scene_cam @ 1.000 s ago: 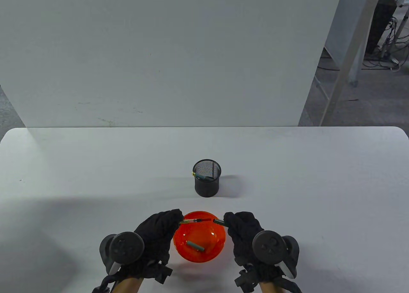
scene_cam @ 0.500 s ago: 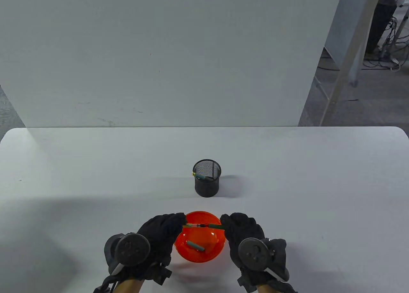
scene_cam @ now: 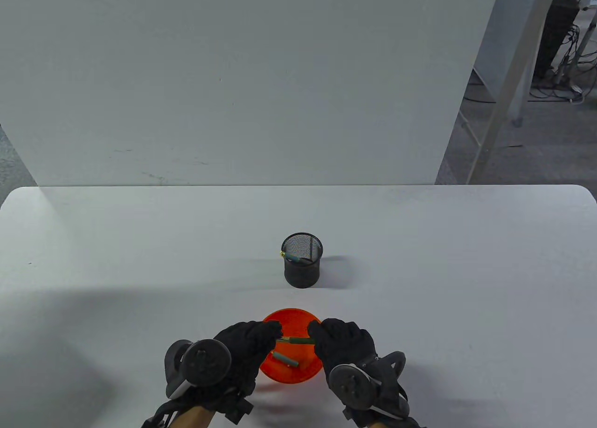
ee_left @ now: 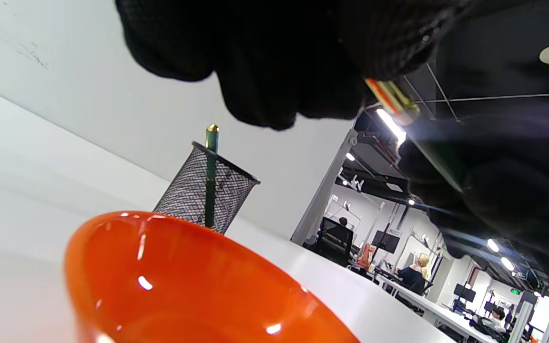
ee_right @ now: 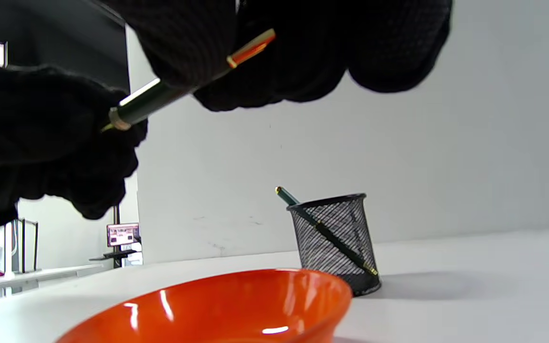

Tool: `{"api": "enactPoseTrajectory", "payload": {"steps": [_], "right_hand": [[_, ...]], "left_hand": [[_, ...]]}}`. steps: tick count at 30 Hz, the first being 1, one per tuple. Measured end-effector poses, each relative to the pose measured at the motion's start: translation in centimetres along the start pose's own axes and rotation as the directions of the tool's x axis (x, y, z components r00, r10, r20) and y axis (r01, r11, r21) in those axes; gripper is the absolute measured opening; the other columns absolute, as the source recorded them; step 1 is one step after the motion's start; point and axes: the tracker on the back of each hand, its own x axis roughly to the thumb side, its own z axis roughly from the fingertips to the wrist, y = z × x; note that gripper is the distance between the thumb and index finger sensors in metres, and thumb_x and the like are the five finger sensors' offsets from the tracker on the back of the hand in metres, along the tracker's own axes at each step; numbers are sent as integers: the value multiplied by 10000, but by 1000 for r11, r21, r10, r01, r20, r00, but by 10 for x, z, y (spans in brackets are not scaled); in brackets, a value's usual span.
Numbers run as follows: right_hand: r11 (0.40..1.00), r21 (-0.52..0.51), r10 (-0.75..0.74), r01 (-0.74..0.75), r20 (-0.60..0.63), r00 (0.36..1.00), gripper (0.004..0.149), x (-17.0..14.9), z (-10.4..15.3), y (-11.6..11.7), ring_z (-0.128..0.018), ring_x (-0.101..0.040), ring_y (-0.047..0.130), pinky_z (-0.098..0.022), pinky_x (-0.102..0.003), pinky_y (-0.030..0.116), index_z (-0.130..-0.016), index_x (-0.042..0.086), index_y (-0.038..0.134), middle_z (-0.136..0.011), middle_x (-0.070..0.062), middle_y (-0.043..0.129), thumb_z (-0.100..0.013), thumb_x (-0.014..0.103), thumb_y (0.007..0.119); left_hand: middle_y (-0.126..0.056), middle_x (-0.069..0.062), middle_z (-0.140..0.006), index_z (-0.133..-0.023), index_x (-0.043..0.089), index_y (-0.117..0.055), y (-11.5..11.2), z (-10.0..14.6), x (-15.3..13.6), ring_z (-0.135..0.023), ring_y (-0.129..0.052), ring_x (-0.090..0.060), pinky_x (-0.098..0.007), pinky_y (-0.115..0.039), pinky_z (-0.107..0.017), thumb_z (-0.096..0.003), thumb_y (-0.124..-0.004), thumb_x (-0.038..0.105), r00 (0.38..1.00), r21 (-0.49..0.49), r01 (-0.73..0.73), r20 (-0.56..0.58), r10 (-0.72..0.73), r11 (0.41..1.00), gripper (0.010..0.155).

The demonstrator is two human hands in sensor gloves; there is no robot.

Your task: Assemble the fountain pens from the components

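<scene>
A white table fills most of the room in front of me, with a tall white panel standing at its far edge. Near the middle sits a black mesh pen cup with a dark green pen leaning inside, its gold tip poking above the rim. Closer to the person, an orange bowl rests on the table, and a short grey-green pen part lies loose in it.

Both gloved hands hover together over the bowl, each with a round tracker on its back. The left hand has its fingers curled, pinching one end of a dark green pen barrel. The right hand is curled round the other end, where a gold and orange end piece sticks out past its fingers. The barrel runs level between the two hands, above the bowl and clear of it.
</scene>
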Motion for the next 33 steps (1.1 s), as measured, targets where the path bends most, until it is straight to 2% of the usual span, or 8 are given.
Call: {"api": "enactPoseTrajectory", "payload": {"steps": [8,12,17,19,22,24,29,33], "right_hand": [[964,28,-262,265,-81,962,490,-16,-1,4,-674,-263,857,-552,-492,790,-1017,202,698,-896,-63,806,-549,345,695],[894,-62,-449,445,-152,881,531,-25,0,3,-526,-209,929,-482,-467,839,-1021,157,686,-749,-28,915,-555,411,665],[862,-107,-507,496,-201,838,592,-31,1,3,-323,-132,994,-367,-390,901,-982,122,732,-497,72,1017,-549,510,623],[837,-81,-546,542,-208,812,650,-33,0,6,-359,-154,999,-384,-411,892,-1016,100,688,-548,52,1014,-544,539,600],[821,-42,-564,570,-216,797,777,-35,0,7,-708,-285,904,-528,-534,800,-1140,140,462,-952,-58,832,-531,609,574],[820,-37,-563,571,-228,794,809,-37,0,6,-799,-326,834,-571,-575,754,-1160,154,388,-1056,-101,705,-528,622,578],[820,-69,-571,569,-182,801,721,-39,1,-2,-801,-309,844,-588,-584,744,-1139,209,477,-1046,-73,728,-535,554,668],[858,-89,-514,506,-146,845,507,-33,2,-6,-671,-227,942,-553,-524,806,-1008,217,716,-867,0,897,-544,416,756]], "left_hand": [[-939,-2,-820,-938,281,-782,-5,-1,-2,-697,-971,-225,-505,-783,-596,-510,-757,401,999,-37,32,-14,-33,999,445],[-914,-2,-835,-952,271,-754,-7,0,-1,-714,-954,-229,-510,-772,-603,-513,-728,399,1000,-49,7,-15,-8,999,458],[-889,12,-843,-963,263,-722,-10,1,-2,-725,-937,-216,-504,-765,-614,-512,-685,390,999,-57,-38,-32,36,998,470],[-884,13,-845,-965,264,-718,-11,0,-6,-727,-933,-213,-504,-760,-618,-514,-678,391,995,-67,-87,-55,83,994,471],[-876,14,-849,-968,266,-711,-11,-1,-11,-734,-926,-214,-505,-754,-623,-515,-672,389,990,-58,-116,-86,111,992,471],[-874,12,-851,-969,263,-711,-9,-1,-14,-734,-925,-215,-507,-753,-623,-516,-672,388,989,-52,-120,-95,115,991,471],[-877,15,-848,-967,266,-712,-6,-1,-17,-733,-927,-213,-505,-755,-623,-515,-672,392,984,-21,-137,-113,134,990,471],[-879,17,-847,-966,268,-715,-6,-1,-17,-730,-930,-212,-505,-757,-621,-515,-672,394,988,-24,-117,-106,114,993,470]]}}
